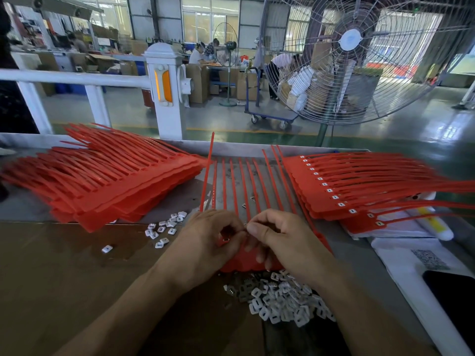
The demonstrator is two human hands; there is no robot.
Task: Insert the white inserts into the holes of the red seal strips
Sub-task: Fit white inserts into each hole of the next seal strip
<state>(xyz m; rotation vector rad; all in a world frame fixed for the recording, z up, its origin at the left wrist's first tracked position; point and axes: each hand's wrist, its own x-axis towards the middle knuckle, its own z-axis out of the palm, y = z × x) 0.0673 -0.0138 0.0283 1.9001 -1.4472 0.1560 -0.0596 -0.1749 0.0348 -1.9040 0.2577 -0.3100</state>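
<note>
Left hand (205, 242) and right hand (280, 240) meet, both pinching over the strip (246, 260) beneath them (held insert too small to see). Loose inserts (280, 299) heaped just below right wrist.

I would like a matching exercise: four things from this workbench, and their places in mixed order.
Things:
1. big pile of white inserts
2. stack of strips with inserts fitted
3. stack of strips without inserts
4. black phone

Places:
A. far left
B. bottom right corner
C. under the right hand
D. far right

Pairs: 1-C, 2-D, 3-A, 4-B
</note>
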